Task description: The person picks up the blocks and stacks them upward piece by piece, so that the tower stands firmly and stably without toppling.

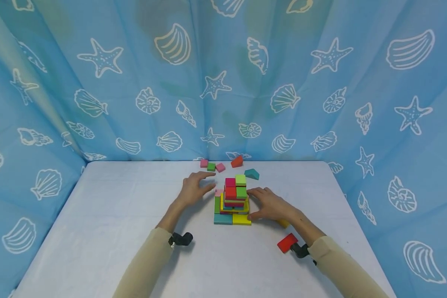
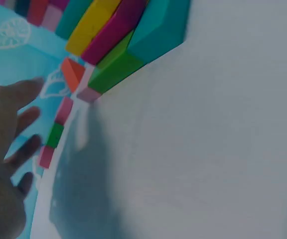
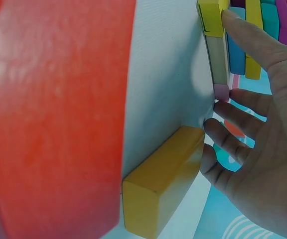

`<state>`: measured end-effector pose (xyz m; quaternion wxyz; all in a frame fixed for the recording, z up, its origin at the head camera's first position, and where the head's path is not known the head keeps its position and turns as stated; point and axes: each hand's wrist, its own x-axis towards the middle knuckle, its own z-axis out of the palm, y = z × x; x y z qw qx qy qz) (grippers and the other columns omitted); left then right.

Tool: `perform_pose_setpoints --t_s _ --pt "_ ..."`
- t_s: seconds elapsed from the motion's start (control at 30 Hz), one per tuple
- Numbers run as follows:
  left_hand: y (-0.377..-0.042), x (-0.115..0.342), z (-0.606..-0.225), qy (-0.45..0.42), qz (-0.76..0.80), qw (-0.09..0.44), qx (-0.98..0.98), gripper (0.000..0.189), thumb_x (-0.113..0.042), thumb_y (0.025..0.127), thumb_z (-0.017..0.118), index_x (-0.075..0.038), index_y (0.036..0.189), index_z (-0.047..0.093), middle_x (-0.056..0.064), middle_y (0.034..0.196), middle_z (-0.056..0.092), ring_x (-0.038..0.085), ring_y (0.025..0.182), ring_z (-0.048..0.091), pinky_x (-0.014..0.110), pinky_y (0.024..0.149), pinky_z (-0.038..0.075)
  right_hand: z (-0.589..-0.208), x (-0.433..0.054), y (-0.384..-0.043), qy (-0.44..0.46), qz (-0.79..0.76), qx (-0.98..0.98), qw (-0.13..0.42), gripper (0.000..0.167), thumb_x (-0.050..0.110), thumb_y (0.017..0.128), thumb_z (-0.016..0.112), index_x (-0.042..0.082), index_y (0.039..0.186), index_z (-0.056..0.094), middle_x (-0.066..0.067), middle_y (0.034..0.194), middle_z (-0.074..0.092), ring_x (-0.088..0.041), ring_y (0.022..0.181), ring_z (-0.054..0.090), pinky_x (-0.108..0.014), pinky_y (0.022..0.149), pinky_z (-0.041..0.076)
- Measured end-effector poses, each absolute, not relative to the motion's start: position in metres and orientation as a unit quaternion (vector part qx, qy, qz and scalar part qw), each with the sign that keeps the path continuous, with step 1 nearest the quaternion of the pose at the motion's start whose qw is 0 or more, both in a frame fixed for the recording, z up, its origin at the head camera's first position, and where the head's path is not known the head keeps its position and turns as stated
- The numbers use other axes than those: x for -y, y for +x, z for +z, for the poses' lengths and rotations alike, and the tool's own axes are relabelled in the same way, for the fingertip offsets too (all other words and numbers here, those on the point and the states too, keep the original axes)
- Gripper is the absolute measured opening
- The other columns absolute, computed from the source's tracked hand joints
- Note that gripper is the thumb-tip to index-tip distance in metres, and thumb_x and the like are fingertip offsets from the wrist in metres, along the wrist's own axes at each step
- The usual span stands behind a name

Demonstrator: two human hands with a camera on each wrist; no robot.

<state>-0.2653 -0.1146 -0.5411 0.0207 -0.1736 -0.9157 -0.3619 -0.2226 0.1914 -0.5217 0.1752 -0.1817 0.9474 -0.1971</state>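
A stepped tower of colored wooden blocks stands mid-table, its bottom layer including a teal block and a yellow block. To its left is my left hand, fingers spread, holding nothing and apart from the blocks. On the tower's other side, my right hand has its thumb at the bottom yellow block; the right wrist view shows thumb and block meeting. Its other fingers extend along the tower's right side, near a pink block, and whether they touch is unclear.
Right of the tower lie a red block and an orange-yellow block, both near the right arm. Behind it are two pink blocks, a green block, an orange-red block and a teal block. A blue curtain borders the table.
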Motion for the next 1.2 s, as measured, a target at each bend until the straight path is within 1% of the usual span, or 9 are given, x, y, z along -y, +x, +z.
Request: perform_pose_setpoints --t_s 0.07,0.2,0.37,0.53,0.77,1.07,1.2 --pt "-0.278 0.111 -0.54 -0.153 -0.351 0.051 0.922 0.043 -0.036 0.095 0.07 -0.019 0.135 0.065 0.004 0.138 0.062 0.028 0.129 0.052 0.058 0.101 0.036 -0.522 -0.192 -0.223 -0.18 -0.199 -0.947 0.176 0.095 0.05 0.071 0.087 0.023 0.152 0.044 -0.005 0.157 0.043 -0.033 0.146 0.033 -0.062 0.105 0.042" --pt "-0.299 0.102 -0.538 -0.12 -0.324 0.082 0.935 0.045 -0.037 0.094 0.071 -0.017 0.134 0.066 0.007 0.137 0.063 0.031 0.126 0.051 0.054 0.098 0.04 -0.522 -0.192 -0.223 -0.179 -0.203 -0.946 0.177 0.095 0.049 0.071 0.088 0.023 0.152 0.044 -0.004 0.156 0.043 -0.033 0.145 0.033 -0.061 0.105 0.042" --pt "-0.314 0.091 -0.539 -0.093 -0.293 0.065 0.949 0.048 -0.04 0.091 0.074 -0.021 0.134 0.066 0.004 0.135 0.065 0.029 0.123 0.05 0.051 0.099 0.039 -0.525 -0.191 -0.222 -0.175 -0.208 -0.946 0.177 0.095 0.049 0.071 0.088 0.024 0.152 0.044 -0.003 0.156 0.044 -0.031 0.145 0.034 -0.061 0.106 0.042" --pt "-0.321 0.081 -0.542 -0.072 -0.264 0.033 0.961 0.048 -0.04 0.089 0.076 -0.025 0.134 0.066 0.003 0.132 0.065 0.028 0.126 0.047 0.05 0.101 0.037 -0.527 -0.189 -0.222 -0.17 -0.21 -0.946 0.178 0.095 0.048 0.07 0.089 0.025 0.151 0.045 -0.002 0.154 0.045 -0.029 0.143 0.036 -0.059 0.105 0.044" --pt "-0.322 0.068 -0.538 -0.072 -0.228 0.05 0.97 0.04 -0.036 0.089 0.077 -0.024 0.126 0.072 0.004 0.118 0.07 0.027 0.115 0.048 0.048 0.095 0.038 -0.525 -0.19 -0.222 -0.165 -0.208 -0.948 0.177 0.095 0.047 0.07 0.089 0.025 0.151 0.045 -0.002 0.155 0.045 -0.028 0.142 0.037 -0.059 0.105 0.044" --pt "-0.323 0.062 -0.537 -0.058 -0.228 0.049 0.971 0.033 -0.033 0.088 0.078 -0.025 0.12 0.076 0.001 0.115 0.069 0.024 0.116 0.046 0.046 0.096 0.039 -0.525 -0.191 -0.223 -0.167 -0.214 -0.946 0.178 0.097 0.048 0.068 0.09 0.025 0.151 0.045 -0.001 0.154 0.045 -0.029 0.143 0.036 -0.059 0.105 0.044" --pt "-0.32 0.061 -0.538 -0.047 -0.253 0.052 0.965 0.035 -0.035 0.089 0.078 -0.026 0.122 0.074 0.002 0.115 0.068 0.025 0.116 0.047 0.047 0.096 0.04 -0.525 -0.191 -0.222 -0.168 -0.21 -0.947 0.177 0.096 0.048 0.069 0.089 0.025 0.151 0.044 -0.001 0.155 0.045 -0.029 0.143 0.036 -0.059 0.105 0.044"
